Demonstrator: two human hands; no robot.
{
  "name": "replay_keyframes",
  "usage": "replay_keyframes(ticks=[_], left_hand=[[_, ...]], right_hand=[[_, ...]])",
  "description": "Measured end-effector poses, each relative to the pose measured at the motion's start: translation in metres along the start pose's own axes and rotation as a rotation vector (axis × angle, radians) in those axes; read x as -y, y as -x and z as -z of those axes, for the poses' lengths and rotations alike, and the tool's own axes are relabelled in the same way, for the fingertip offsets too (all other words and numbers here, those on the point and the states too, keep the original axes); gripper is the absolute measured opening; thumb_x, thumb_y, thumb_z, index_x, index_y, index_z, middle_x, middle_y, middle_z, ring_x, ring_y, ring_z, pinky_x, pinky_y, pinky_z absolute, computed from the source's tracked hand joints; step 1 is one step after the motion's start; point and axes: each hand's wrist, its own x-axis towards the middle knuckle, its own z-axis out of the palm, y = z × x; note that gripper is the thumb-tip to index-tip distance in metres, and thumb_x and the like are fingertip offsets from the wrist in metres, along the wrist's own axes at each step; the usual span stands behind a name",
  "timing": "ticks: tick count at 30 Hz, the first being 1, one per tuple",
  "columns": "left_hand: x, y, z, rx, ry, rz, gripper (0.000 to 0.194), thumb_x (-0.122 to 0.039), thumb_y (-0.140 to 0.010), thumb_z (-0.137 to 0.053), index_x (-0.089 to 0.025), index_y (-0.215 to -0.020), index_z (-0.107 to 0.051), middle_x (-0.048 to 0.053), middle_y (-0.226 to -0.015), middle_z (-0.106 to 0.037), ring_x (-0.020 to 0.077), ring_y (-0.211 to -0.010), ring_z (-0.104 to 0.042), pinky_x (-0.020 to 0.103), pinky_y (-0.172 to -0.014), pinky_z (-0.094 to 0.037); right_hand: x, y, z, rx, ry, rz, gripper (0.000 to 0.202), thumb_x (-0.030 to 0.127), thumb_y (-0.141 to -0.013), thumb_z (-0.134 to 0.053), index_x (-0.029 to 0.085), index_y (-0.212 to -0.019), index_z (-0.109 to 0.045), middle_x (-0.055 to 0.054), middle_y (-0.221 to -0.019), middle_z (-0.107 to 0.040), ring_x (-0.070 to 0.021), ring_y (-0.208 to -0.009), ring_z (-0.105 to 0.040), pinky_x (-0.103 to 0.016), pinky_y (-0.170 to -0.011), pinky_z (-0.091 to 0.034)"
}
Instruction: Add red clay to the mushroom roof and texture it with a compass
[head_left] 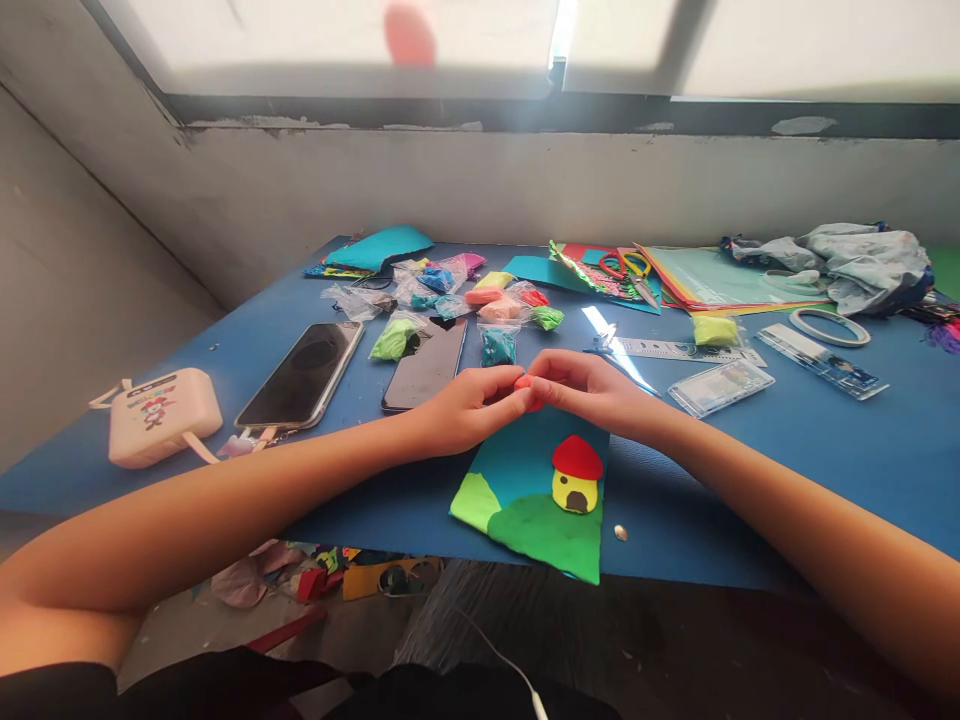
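my left grip (484, 405) and my right grip (581, 385) are together pinching one small red-orange piece (533, 393), near the coloured picture (521, 458) that is lying on the bench (675, 535).

Two hands (480, 405), two phones (304, 375), perhaps ten bags (498, 347)

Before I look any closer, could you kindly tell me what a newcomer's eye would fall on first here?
Probably the red-roofed yellow house shape on the blue-and-green picture panel, at the blue table's near edge. Beyond it, the bare left hand and right hand hold a small red lump between their fingertips. Farther back lie small clear plastic bags of brightly coloured material.
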Motion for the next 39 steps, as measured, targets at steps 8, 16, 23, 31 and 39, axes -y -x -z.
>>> replay_keyframes(ticks=[8,16,23,31,39], left_hand=[[0.003,0.003,0.002,0.061,-0.120,-0.081,0.026,-0.036,-0.093,-0.036,-0.017,-0.087,-0.051,-0.001,-0.074,-0.052,0.0124,-0.065,-0.048,0.024,-0.062,-0.039],[0.002,0.004,0.001,0.081,-0.173,-0.110,0.022,-0.034,-0.094,-0.037,-0.017,-0.089,-0.051,-0.001,-0.076,-0.056,0.0125,-0.066,-0.051,0.024,-0.062,-0.040],[0.004,0.001,-0.006,-0.273,-0.018,-0.008,0.023,-0.040,-0.091,-0.050,-0.017,-0.087,-0.053,-0.001,-0.072,-0.058,0.0120,-0.062,-0.052,0.023,-0.055,-0.039],[0.010,-0.003,-0.004,-0.450,0.129,0.106,0.035,-0.037,-0.083,-0.064,-0.013,-0.109,-0.065,0.005,-0.082,-0.072,0.0178,-0.076,-0.067,0.028,-0.069,-0.051],[0.015,-0.007,-0.004,-0.361,0.180,0.179,0.028,-0.036,-0.079,-0.067,-0.015,-0.095,-0.075,0.006,-0.097,-0.076,0.0227,-0.094,-0.068,0.032,-0.085,-0.053]], right_hand=[[0.000,0.002,-0.002,-0.025,0.031,0.016,0.036,0.053,-0.088,-0.056,0.017,-0.079,-0.059,0.001,-0.077,-0.062,-0.0107,-0.072,-0.053,-0.023,-0.065,-0.041],[-0.003,0.002,-0.004,-0.093,0.214,0.059,0.036,0.050,-0.090,-0.052,0.017,-0.075,-0.058,0.001,-0.071,-0.060,-0.0103,-0.064,-0.049,-0.023,-0.058,-0.038],[-0.006,0.001,-0.005,-0.236,0.131,0.140,0.025,0.037,-0.090,-0.053,0.020,-0.108,-0.057,-0.003,-0.089,-0.067,-0.0152,-0.083,-0.064,-0.029,-0.075,-0.053],[-0.013,-0.004,0.001,-0.352,0.154,0.021,0.036,0.037,-0.085,-0.057,0.020,-0.114,-0.070,-0.005,-0.105,-0.073,-0.0223,-0.095,-0.067,-0.037,-0.085,-0.055],[-0.016,-0.006,0.015,-0.173,0.126,-0.085,0.037,0.037,-0.084,-0.054,0.016,-0.108,-0.072,-0.008,-0.110,-0.071,-0.0229,-0.105,-0.063,-0.037,-0.093,-0.049]])
